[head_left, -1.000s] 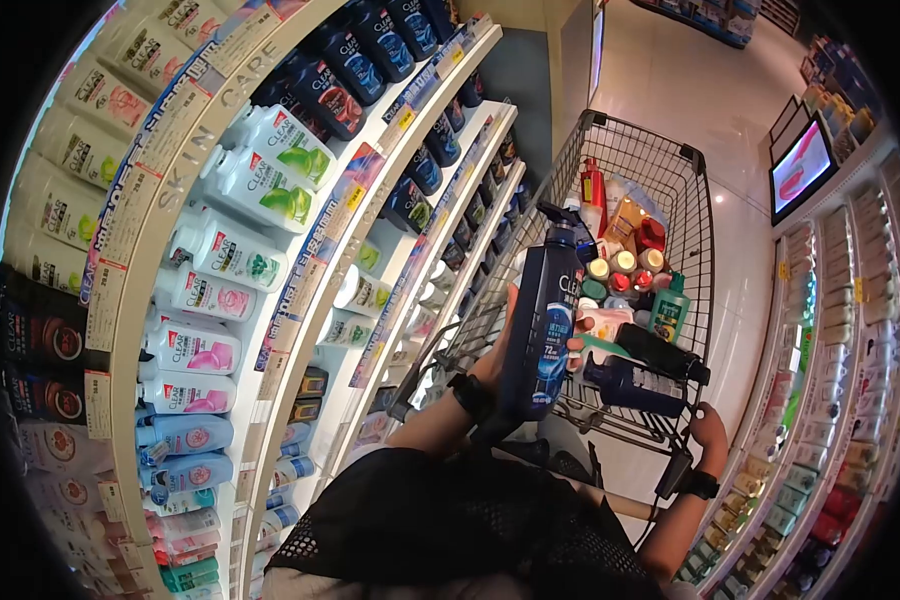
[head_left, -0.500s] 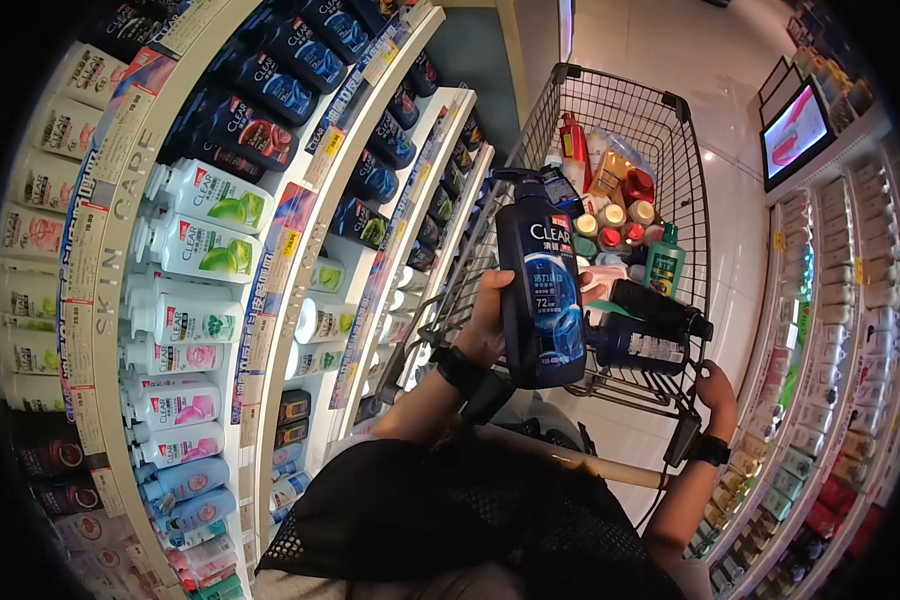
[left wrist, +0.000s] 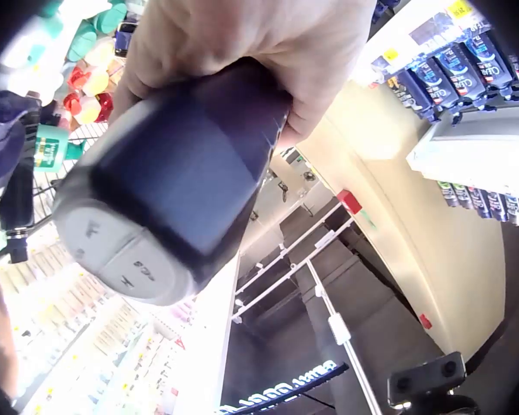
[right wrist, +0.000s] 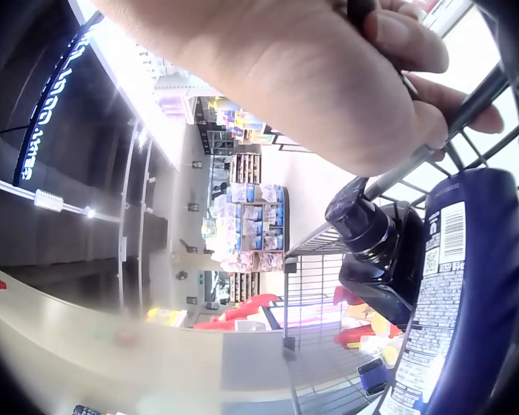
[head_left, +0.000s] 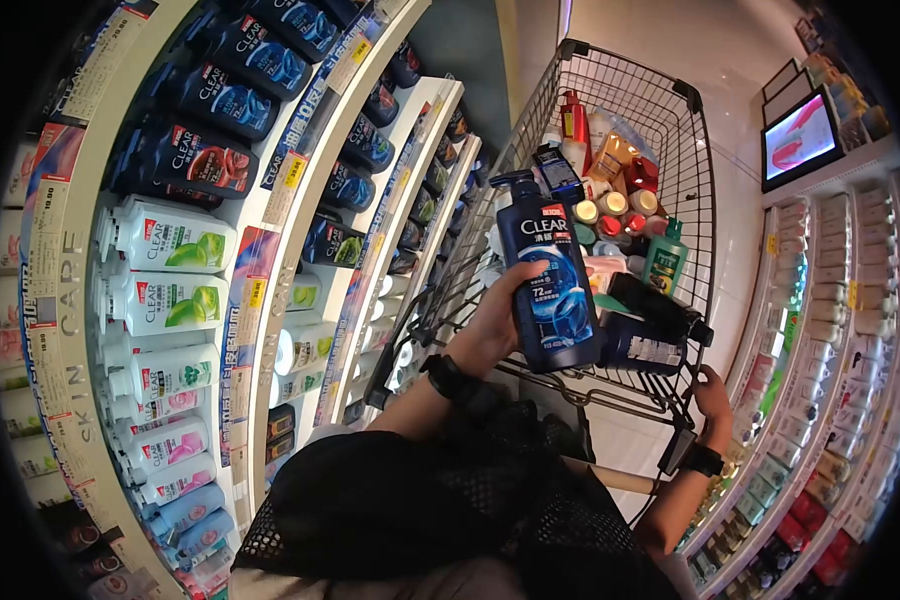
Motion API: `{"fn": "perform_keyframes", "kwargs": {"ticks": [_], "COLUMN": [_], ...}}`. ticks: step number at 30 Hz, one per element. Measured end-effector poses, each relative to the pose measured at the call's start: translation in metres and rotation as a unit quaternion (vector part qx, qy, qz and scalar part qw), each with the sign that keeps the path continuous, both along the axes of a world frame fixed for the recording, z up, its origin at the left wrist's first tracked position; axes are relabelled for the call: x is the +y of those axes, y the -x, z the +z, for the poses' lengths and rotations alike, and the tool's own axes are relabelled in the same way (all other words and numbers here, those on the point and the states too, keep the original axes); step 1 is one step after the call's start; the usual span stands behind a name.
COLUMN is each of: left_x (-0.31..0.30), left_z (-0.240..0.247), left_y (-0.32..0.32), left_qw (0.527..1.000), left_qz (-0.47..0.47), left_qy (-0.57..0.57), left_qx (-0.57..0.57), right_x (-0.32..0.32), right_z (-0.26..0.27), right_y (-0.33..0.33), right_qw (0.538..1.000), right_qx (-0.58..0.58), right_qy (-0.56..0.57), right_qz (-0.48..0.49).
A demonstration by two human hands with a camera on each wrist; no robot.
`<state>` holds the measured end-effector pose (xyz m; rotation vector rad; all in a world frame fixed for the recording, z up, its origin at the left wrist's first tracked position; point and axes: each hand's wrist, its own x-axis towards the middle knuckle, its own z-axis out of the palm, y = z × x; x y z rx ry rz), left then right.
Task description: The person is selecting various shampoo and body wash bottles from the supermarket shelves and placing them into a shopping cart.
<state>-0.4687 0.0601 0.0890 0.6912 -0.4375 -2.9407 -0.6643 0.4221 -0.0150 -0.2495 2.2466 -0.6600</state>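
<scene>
A dark blue CLEAR shampoo pump bottle (head_left: 555, 300) is in my left hand (head_left: 498, 315), its front label facing me and the thumb across its side. In the left wrist view the bottle's grey base (left wrist: 121, 255) points toward the camera, below the hand (left wrist: 242, 35). My right hand (head_left: 711, 398) grips the near right edge of the wire shopping cart (head_left: 625, 68); in the right wrist view its fingers curl over the rim. Just inside that edge lie another dark blue bottle (right wrist: 458, 277) and a black pump bottle (right wrist: 381, 268).
More goods fill the cart, among them a green bottle (head_left: 665, 258) and a red bottle (head_left: 574, 120). Curved shelves (head_left: 270, 200) of shampoo bottles stand close on the left. On the right are a lit screen (head_left: 800, 140) and stocked shelves (head_left: 820, 330).
My left hand has turned the shampoo bottle so its front label faces me more fully, with the thumb now across it. The shelves have shifted left in view. The right hand keeps its grip.
</scene>
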Motion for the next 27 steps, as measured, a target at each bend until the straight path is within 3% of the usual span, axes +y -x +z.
{"fn": "perform_keyframes", "kwargs": {"ticks": [6, 10, 11, 13, 14, 16, 17, 18, 20, 22, 25, 27], "left_x": [-0.012, -0.025, -0.033, -0.045, -0.054, -0.072, -0.079, -0.083, -0.095, -0.117, -0.128, -0.140], "left_z": [0.025, 0.048, 0.052, 0.071, 0.074, 0.082, 0.086, 0.086, 0.079, 0.048, 0.031, 0.014], "left_y": [0.007, -0.002, -0.008, -0.021, -0.028, -0.043, -0.050, -0.053, -0.059, -0.067, -0.076, -0.081], "left_qw": [0.996, 0.986, 0.975, 0.944, 0.922, 0.758, 0.712, 0.710, 0.563, 0.499, 0.482, 0.441], "left_qz": [0.000, 0.057, 0.067, 0.126, 0.143, 0.129, 0.102, 0.104, 0.128, 0.118, 0.088, 0.136], "left_qy": [0.078, 0.117, 0.162, 0.288, 0.347, 0.620, 0.671, 0.673, 0.805, 0.850, 0.850, 0.864], "left_qx": [-0.048, -0.101, -0.139, -0.101, -0.092, -0.157, -0.181, -0.180, -0.136, -0.120, -0.193, -0.200], "right_x": [-0.002, -0.012, -0.013, -0.017, -0.018, -0.016, -0.017, -0.018, -0.019, -0.017, -0.016, -0.012], "right_z": [-0.016, -0.008, -0.008, -0.006, -0.005, -0.007, -0.007, -0.007, -0.005, -0.009, -0.011, -0.020], "right_y": [0.020, 0.023, 0.024, 0.026, 0.025, 0.025, 0.025, 0.025, 0.023, 0.023, 0.021, 0.023], "right_qw": [0.997, 1.000, 1.000, 1.000, 1.000, 1.000, 1.000, 1.000, 1.000, 1.000, 1.000, 1.000], "right_qx": [-0.056, -0.008, -0.012, -0.018, -0.024, -0.009, 0.008, 0.009, 0.002, -0.003, 0.002, -0.005], "right_qy": [0.049, 0.015, 0.016, 0.012, 0.003, -0.002, -0.008, -0.004, -0.009, -0.003, 0.008, 0.021], "right_qz": [-0.030, -0.001, -0.006, -0.007, -0.012, 0.000, 0.012, 0.013, 0.006, 0.001, -0.003, -0.014]}}
